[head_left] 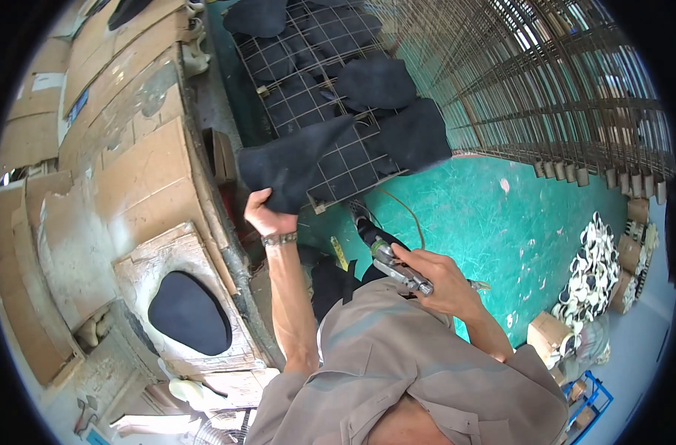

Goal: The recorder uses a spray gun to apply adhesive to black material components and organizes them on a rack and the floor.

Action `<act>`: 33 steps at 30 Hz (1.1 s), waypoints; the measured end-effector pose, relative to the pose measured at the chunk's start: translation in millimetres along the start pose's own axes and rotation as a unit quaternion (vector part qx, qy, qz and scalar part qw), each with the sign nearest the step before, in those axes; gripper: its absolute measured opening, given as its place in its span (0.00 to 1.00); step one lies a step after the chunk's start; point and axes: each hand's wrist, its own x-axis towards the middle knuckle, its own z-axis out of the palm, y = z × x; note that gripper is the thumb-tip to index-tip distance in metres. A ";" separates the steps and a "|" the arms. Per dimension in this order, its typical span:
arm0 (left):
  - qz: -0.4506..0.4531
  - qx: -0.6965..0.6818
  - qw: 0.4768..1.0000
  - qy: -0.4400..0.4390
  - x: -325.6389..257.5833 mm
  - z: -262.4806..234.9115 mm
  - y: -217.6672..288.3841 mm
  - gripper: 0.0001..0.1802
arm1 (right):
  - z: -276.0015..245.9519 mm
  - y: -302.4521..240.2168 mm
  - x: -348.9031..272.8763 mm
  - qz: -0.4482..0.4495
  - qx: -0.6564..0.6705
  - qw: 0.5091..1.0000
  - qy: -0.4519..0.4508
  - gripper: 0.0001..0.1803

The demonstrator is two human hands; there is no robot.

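My left hand (269, 216) reaches forward and grips the near left corner of a flat black sheet piece (293, 157), thumb on top and the other fingers partly hidden beneath it. That piece lies partly over a wire rack (350, 172), where several more black pieces (377, 83) are spread. Close to my body, my right hand (440, 282) is wrapped round a metal spray gun (398, 268) with a greenish part at its far end. On the cardboard-covered bench to my left rests a rounded black piece (189, 313), apart from both hands.
The workbench (149, 159), covered in cardboard, runs along the left. Tall stacked wire racks (553, 96) stand at the right. White and black shoe parts (591, 267) are heaped beside a cardboard box (549, 335) on the green floor (493, 222). A thin brown hose (413, 216) curves behind the spray gun.
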 end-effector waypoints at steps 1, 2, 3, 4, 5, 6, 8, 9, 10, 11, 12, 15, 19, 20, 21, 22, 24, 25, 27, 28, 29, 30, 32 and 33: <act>-0.019 -0.001 1.000 -0.003 10.9 -9.3 -16.4 0.34 | -1.1 8.8 -0.5 0.008 0.002 1.000 0.001 0.45; -0.042 0.001 0.999 0.009 23.5 -23.6 -30.7 0.33 | -1.3 18.6 -1.8 0.015 -0.004 1.000 0.017 0.46; -0.063 0.001 0.998 0.021 36.5 -42.1 -44.6 0.33 | -1.4 25.9 -1.8 0.020 -0.012 0.999 0.032 0.46; -0.079 0.010 0.996 0.042 53.5 -63.5 -60.4 0.32 | -2.7 30.4 -2.4 0.034 0.003 0.999 0.040 0.46; -0.091 0.007 0.995 0.044 72.0 -86.2 -75.7 0.32 | -2.8 34.9 -3.6 0.046 0.000 0.998 0.043 0.46; -0.125 0.028 0.990 0.056 90.6 -111.2 -86.7 0.30 | -2.0 38.2 -4.6 0.060 -0.009 0.997 0.049 0.46; -0.155 0.041 0.985 0.067 128.8 -168.7 -107.2 0.28 | -0.7 37.0 -3.0 0.071 -0.026 0.996 0.050 0.46; -0.122 0.239 0.940 0.211 144.2 -208.0 -105.9 0.28 | 5.1 34.7 0.6 0.062 -0.013 0.997 0.041 0.45; -0.087 0.419 0.835 0.347 150.3 -244.6 -98.5 0.28 | 9.6 33.1 2.4 0.053 0.000 0.998 0.031 0.45; -0.200 0.643 0.695 0.252 154.2 -268.0 -87.5 0.35 | 10.7 28.8 1.1 0.054 -0.007 0.998 0.026 0.45; -0.159 0.768 0.579 0.225 142.4 -304.6 -70.4 0.34 | 14.9 20.9 2.7 0.016 0.014 1.000 0.012 0.45; -0.068 0.779 0.619 0.080 83.3 -332.0 -60.0 0.31 | 19.7 -10.2 12.8 -0.024 0.029 0.998 -0.042 0.46; -0.091 0.585 0.798 0.115 -34.5 -310.7 -36.7 0.27 | 27.1 -75.4 23.3 -0.152 0.056 0.977 -0.139 0.44; -0.095 0.592 0.783 0.163 -54.9 -308.7 -36.1 0.25 | 24.6 -89.3 20.2 -0.171 0.035 0.973 -0.153 0.45; -0.103 0.594 0.769 0.213 -74.9 -311.1 -31.7 0.24 | 25.7 -100.7 17.6 -0.191 0.014 0.967 -0.167 0.46; -0.098 0.571 0.770 0.266 -96.0 -324.6 -24.3 0.22 | 27.9 -112.7 15.6 -0.227 0.008 0.952 -0.204 0.46; -0.054 0.610 0.721 0.325 -155.2 -396.5 -7.7 0.18 | 36.3 -140.5 13.9 -0.270 0.015 0.925 -0.268 0.47; -0.025 0.673 0.659 0.335 -197.0 -444.8 1.9 0.17 | 43.7 -154.3 17.7 -0.309 0.013 0.897 -0.315 0.47; -0.174 0.612 0.637 0.435 -251.2 -495.4 -4.1 0.14 | 54.9 -169.2 28.5 -0.359 0.003 0.856 -0.372 0.46; -0.118 0.466 0.708 0.518 -265.2 -485.1 -9.0 0.13 | 71.0 -174.4 32.2 -0.378 -0.002 0.853 -0.359 0.36; -0.068 0.314 0.758 0.567 -270.6 -459.6 -9.9 0.12 | 82.4 -178.4 33.8 -0.377 -0.023 0.856 -0.354 0.36; -0.049 0.290 0.766 0.572 -280.3 -449.9 -6.5 0.12 | 89.0 -184.5 35.4 -0.393 -0.017 0.861 -0.322 0.35; -0.002 0.227 0.772 0.593 -317.2 -449.7 -14.8 0.13 | 105.6 -202.2 37.0 -0.441 -0.011 0.850 -0.288 0.32; 0.020 0.203 0.774 0.599 -329.8 -453.0 -21.7 0.14 | 108.8 -207.8 35.6 -0.432 -0.022 0.856 -0.284 0.32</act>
